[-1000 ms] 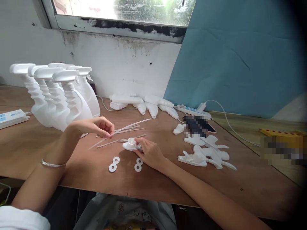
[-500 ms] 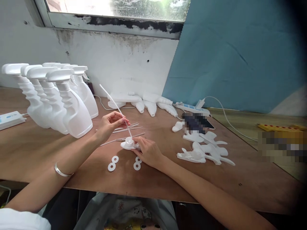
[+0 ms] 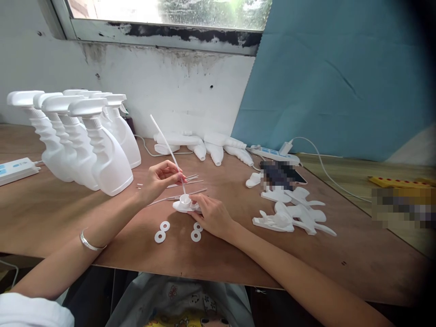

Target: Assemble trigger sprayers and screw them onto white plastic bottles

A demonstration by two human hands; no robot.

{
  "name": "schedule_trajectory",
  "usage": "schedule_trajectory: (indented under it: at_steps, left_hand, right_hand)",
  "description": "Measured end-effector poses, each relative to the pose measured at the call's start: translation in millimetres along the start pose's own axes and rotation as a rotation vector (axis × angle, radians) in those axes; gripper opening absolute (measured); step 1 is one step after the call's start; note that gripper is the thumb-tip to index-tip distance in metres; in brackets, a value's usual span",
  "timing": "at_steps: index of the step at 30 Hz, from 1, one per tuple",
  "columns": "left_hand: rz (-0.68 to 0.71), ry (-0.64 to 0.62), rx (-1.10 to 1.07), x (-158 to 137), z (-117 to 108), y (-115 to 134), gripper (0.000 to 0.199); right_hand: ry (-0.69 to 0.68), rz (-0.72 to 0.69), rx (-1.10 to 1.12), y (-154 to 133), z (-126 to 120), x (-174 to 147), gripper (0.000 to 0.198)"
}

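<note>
While your left hand point(image 3: 159, 180) pinches the dip tube point(image 3: 164, 141), its long axis running eleven-to-five o'clock, your right hand point(image 3: 214, 217) holds the trigger sprayer head point(image 3: 180, 207) at the tube's five-o'clock end.

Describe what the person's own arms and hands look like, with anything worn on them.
Both hands are bare, without gloves: the left hand and the right hand. A thin silver-coloured bracelet circles the left forearm, and a white sleeve shows farther up that arm. The right arm shows no sleeve or bracelet within view.
</note>
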State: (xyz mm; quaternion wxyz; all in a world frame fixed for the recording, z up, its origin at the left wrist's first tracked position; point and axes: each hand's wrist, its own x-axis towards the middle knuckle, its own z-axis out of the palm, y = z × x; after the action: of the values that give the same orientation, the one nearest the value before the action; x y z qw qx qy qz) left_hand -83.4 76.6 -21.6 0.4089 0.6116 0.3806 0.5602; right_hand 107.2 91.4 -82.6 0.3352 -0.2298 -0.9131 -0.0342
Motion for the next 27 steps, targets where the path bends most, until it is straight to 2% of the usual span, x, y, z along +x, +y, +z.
schedule_trajectory:
  at_steps: [6, 11, 21, 27]
  left_hand:
    - [0.052, 0.042, 0.000, 0.5, -2.0, 0.6, 0.022]
    - [0.038, 0.026, -0.002, -1.2, 0.5, 2.8, 0.019]
    - [0.062, -0.044, -0.038, -2.9, 3.6, 2.6, 0.017]
    - [0.060, -0.144, -0.074, -3.8, 6.6, -8.4, 0.021]
  right_hand:
    - [-0.008, 0.006, 0.001, 0.2, 0.5, -0.3, 0.022]
    - [0.005, -0.002, -0.007, 0.0, 0.0, -0.4, 0.023]
    - [-0.006, -0.002, -0.011, -1.2, -0.2, 0.3, 0.024]
    - [-0.004, -0.012, -0.017, -1.0, -0.6, 0.1, 0.024]
